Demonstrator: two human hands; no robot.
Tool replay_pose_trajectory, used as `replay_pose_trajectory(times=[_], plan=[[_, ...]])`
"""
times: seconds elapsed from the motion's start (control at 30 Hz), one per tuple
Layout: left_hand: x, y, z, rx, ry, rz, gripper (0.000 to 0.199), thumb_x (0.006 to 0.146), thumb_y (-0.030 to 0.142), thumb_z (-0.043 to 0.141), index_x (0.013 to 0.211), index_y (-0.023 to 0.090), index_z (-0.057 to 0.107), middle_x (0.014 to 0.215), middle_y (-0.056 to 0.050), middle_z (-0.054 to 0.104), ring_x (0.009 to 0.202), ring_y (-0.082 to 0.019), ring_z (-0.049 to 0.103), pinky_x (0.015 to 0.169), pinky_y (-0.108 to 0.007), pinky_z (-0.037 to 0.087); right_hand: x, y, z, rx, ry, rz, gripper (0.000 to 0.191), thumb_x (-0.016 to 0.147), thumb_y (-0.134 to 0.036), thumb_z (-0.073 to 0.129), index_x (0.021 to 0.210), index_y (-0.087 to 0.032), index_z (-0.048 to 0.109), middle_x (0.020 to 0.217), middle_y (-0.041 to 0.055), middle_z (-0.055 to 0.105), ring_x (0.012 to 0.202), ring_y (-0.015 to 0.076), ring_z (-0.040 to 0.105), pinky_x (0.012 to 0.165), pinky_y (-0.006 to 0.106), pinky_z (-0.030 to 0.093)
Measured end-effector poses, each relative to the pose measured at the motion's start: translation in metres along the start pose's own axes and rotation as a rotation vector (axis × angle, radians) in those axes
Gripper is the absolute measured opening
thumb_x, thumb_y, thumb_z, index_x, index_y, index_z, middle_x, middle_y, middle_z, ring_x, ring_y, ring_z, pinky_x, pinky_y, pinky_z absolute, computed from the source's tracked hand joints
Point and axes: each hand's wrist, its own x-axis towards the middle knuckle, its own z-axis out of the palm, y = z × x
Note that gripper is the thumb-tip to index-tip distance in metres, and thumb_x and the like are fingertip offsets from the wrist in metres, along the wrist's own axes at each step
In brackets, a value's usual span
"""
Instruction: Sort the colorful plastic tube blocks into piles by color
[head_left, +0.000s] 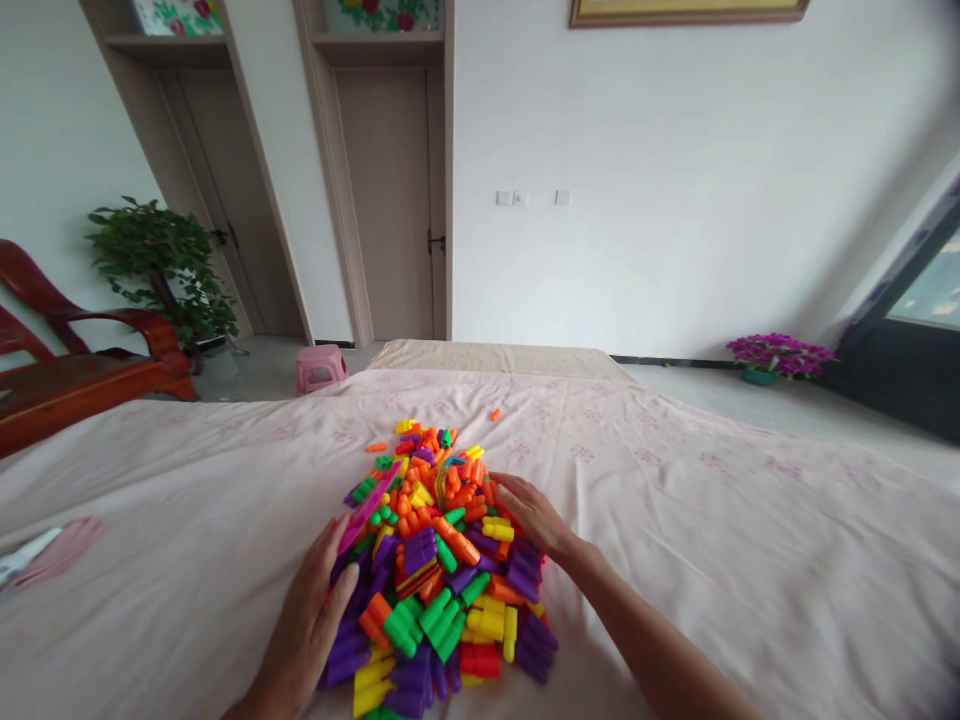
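A heap of plastic pieces in orange, purple, green, yellow and red (442, 540) lies on the pale flowered cloth (675, 560). At the heap's left side is my left hand (319, 590), its thumb apart from the fingers, beside purple pieces and a long pink piece (371, 505). My right hand (532, 512) rests against the heap's right side, fingers stretched toward the orange pieces. Neither hand is closed round a piece. One orange piece (496, 414) lies apart beyond the heap.
To the left are a wooden chair (150, 340), a potted plant (157, 260) and a pink stool (321, 368). A pink and white item (52, 550) lies on the cloth at far left. Purple flowers (780, 355) stand on the floor at right.
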Motion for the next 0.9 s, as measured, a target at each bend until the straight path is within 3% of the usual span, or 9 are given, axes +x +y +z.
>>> replay_pose_trajectory(times=[0.1,0.2,0.4,0.53,0.6,0.67,0.77,0.83,0.9], plan=[[-0.039,0.007,0.012,0.146,-0.009,0.139,0.076,0.095,0.038,0.051,0.162,0.036,0.017,0.168,-0.006,0.026,0.152,-0.032,0.028,0.121,-0.056,0.030,-0.009,-0.006,0.023,-0.132,0.075,-0.046,0.048,0.101,-0.053,0.039,0.130,-0.029,0.067,0.138,0.0070,0.063,0.128,0.0269,0.055,0.113,0.046,0.036],[-0.048,0.028,0.031,0.240,0.014,0.239,0.084,0.092,0.035,0.058,0.163,0.033,0.013,0.168,-0.011,0.023,0.152,-0.035,0.028,0.118,-0.059,0.035,-0.004,-0.020,0.041,-0.158,0.159,0.013,0.043,0.101,-0.047,0.038,0.122,-0.028,0.071,0.130,0.0061,0.068,0.122,0.0252,0.059,0.109,0.043,0.039],[0.013,0.048,0.069,0.339,0.135,0.318,0.077,0.091,0.035,0.060,0.159,0.025,0.026,0.161,-0.020,0.031,0.149,-0.037,0.031,0.115,-0.061,0.034,0.035,-0.034,0.056,0.017,0.223,0.115,0.040,0.098,-0.041,0.041,0.111,-0.027,0.076,0.118,0.0048,0.073,0.117,0.0244,0.063,0.107,0.039,0.041],[0.050,0.050,0.072,0.353,0.123,0.295,0.065,0.095,0.041,0.053,0.155,0.023,0.036,0.156,-0.021,0.039,0.145,-0.037,0.038,0.112,-0.061,0.036,0.040,-0.042,0.043,0.381,0.238,0.119,0.051,0.097,-0.054,0.041,0.121,-0.021,0.072,0.129,0.0080,0.069,0.123,0.0266,0.060,0.109,0.041,0.043],[0.041,0.052,0.060,0.333,0.059,0.319,0.066,0.098,0.042,0.047,0.159,0.027,0.028,0.159,-0.017,0.038,0.148,-0.034,0.035,0.115,-0.060,0.032,0.021,-0.045,0.024,0.477,0.158,0.067,0.057,0.096,-0.061,0.044,0.133,-0.022,0.065,0.143,0.0083,0.059,0.134,0.0277,0.051,0.115,0.044,0.037],[0.011,0.051,0.043,0.339,-0.092,0.384,0.072,0.097,0.050,0.045,0.162,0.030,0.021,0.165,-0.015,0.028,0.152,-0.034,0.027,0.118,-0.058,0.029,-0.012,-0.044,0.002,0.479,0.003,0.031,0.063,0.094,-0.064,0.051,0.145,-0.028,0.054,0.155,0.0064,0.047,0.144,0.0283,0.040,0.120,0.048,0.029],[-0.045,0.043,0.025,0.415,-0.223,0.555,0.099,0.078,0.076,0.054,0.162,0.031,0.024,0.168,-0.016,0.022,0.148,-0.043,0.030,0.116,-0.062,0.029,-0.074,-0.037,-0.021,0.352,-0.238,-0.049,0.078,0.087,-0.066,0.062,0.154,-0.032,0.042,0.163,0.0068,0.033,0.151,0.0293,0.028,0.121,0.051,0.025],[-0.067,0.039,0.025,0.507,-0.244,0.586,0.097,0.079,0.064,0.064,0.162,0.034,0.023,0.166,-0.016,0.026,0.145,-0.042,0.036,0.114,-0.062,0.033,-0.107,-0.032,-0.023,0.172,-0.308,-0.162,0.094,0.075,-0.066,0.075,0.155,-0.033,0.038,0.165,0.0082,0.028,0.153,0.0327,0.021,0.122,0.053,0.022],[-0.070,0.041,0.033,0.541,-0.273,0.574,0.104,0.075,0.049,0.076,0.162,0.030,0.022,0.166,-0.019,0.025,0.147,-0.043,0.033,0.111,-0.060,0.039,-0.127,-0.029,-0.013,0.016,-0.309,-0.271,0.105,0.065,-0.064,0.083,0.156,-0.035,0.037,0.165,0.0087,0.026,0.153,0.0361,0.020,0.123,0.055,0.020]])
